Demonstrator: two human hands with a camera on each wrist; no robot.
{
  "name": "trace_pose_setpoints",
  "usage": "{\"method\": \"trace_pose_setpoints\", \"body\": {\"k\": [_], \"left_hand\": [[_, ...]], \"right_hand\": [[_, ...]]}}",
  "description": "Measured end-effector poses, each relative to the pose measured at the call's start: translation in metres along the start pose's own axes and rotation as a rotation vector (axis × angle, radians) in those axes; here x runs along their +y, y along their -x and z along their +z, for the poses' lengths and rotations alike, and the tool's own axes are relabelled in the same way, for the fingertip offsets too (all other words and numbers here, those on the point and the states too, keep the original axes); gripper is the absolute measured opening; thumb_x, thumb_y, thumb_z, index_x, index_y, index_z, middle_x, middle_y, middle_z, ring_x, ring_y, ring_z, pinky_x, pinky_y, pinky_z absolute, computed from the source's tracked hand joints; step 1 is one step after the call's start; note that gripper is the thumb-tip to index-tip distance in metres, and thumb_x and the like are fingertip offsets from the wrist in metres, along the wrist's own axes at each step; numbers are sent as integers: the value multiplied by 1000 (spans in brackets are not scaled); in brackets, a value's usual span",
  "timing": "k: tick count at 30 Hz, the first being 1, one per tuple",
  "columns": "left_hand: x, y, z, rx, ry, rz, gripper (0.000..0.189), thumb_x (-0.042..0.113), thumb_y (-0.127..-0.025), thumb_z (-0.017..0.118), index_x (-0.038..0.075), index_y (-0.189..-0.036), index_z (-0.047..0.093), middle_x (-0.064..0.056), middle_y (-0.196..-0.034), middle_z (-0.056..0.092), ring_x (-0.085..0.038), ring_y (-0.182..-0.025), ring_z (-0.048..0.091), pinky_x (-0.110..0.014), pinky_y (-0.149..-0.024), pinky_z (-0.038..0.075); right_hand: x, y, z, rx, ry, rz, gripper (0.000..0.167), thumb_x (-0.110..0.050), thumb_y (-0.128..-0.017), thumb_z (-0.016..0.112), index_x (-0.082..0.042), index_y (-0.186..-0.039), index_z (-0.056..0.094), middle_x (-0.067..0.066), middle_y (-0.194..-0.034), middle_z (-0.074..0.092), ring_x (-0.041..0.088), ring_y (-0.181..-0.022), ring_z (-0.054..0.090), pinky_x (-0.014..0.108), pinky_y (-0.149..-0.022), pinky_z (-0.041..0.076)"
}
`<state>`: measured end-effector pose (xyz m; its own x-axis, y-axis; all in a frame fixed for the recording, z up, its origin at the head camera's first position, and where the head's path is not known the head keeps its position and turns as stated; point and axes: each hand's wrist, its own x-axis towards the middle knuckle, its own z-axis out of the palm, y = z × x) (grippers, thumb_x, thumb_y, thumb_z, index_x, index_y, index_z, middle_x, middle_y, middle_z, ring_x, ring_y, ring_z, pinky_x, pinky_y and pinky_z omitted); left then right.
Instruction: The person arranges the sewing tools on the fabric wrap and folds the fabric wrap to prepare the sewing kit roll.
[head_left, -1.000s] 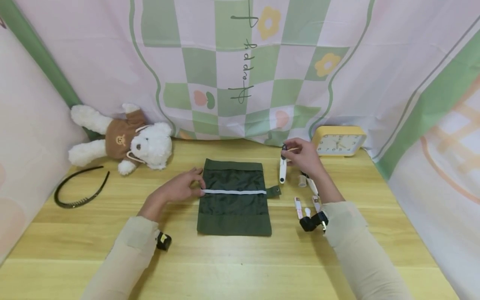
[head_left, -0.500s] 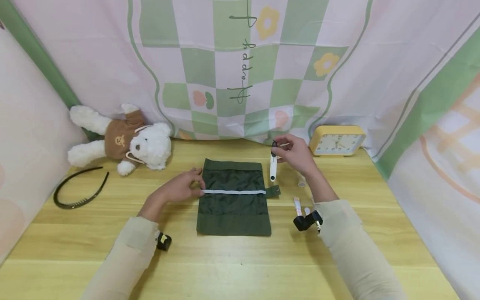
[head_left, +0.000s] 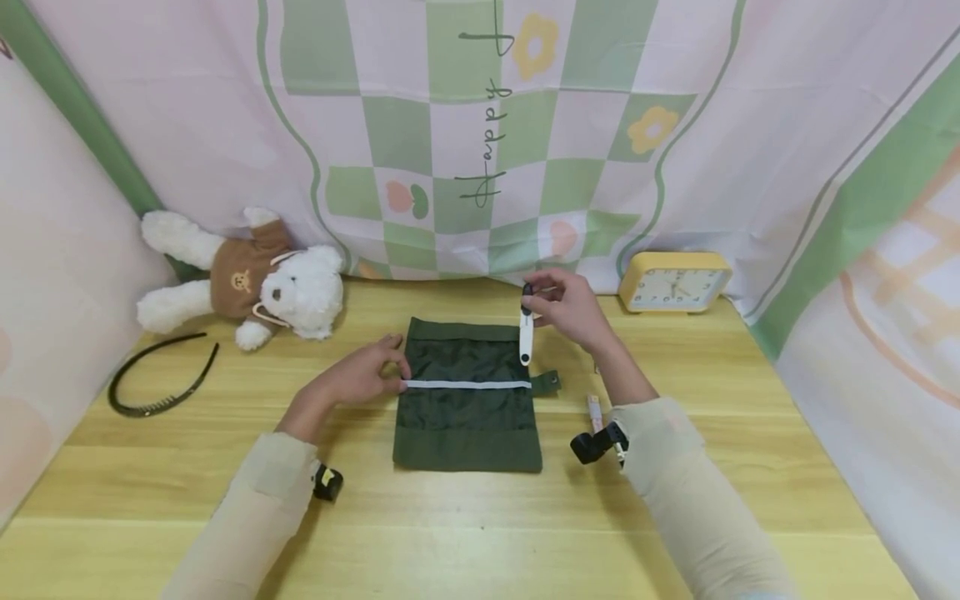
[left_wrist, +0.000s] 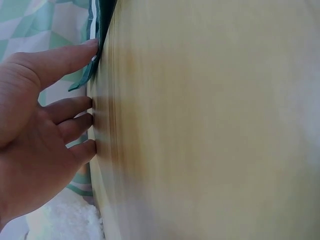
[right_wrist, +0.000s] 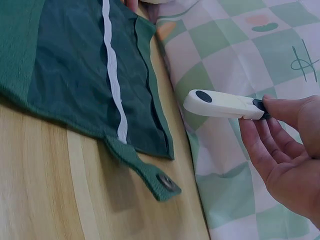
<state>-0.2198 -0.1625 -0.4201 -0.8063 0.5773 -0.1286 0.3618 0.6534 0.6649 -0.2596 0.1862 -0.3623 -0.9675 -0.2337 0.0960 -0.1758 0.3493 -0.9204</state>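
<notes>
A dark green cloth roll pouch (head_left: 465, 450) lies unfolded on the table, a white elastic band (head_left: 468, 385) across its middle and a snap tab (head_left: 547, 383) at its right side. My left hand (head_left: 363, 372) holds the pouch's left edge at the end of the band; in the left wrist view its thumb (left_wrist: 70, 60) lies on the cloth and the index finger is hidden. My right hand (head_left: 566, 308) pinches a slim white tool (head_left: 527, 337) by its black end, with the white part hanging down over the pouch's upper right edge. The tool's exact kind does not show.
A small pink-and-white item (head_left: 594, 412) lies by the right wrist's camera, partly covered by the arm. At the back right stands a yellow clock (head_left: 675, 283). A white plush toy (head_left: 300, 292) and a black headband (head_left: 161, 408) are on the left. A patterned curtain (head_left: 450, 125) hangs behind.
My right hand has carried the white tool leftward, from beside the pouch to over its upper right edge. My left hand and the pouch have stayed in place.
</notes>
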Motion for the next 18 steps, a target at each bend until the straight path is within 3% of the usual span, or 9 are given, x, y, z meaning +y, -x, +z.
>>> {"method": "trace_pose_setpoints", "body": {"k": [9,18], "left_hand": [[3,1,0,-3,6,-10,5,15,-98,69,10,-97,69,-33,-161,20,-49,-149,15,-60,-116,25],[6,2,-1,-13,21,-5,5,13,-100,67,11,-96,69,-33,-161,18,-49,-150,12,-61,-115,26]], "right_hand": [[0,-4,14,-19,-80,10,36,-2,-98,66,5,-132,59,18,-111,58,23,-91,63,56,-80,57],[-1,-5,28,-31,-113,36,36,-2,-98,66,5,-132,57,19,-114,59,28,-96,65,56,-82,57]]}}
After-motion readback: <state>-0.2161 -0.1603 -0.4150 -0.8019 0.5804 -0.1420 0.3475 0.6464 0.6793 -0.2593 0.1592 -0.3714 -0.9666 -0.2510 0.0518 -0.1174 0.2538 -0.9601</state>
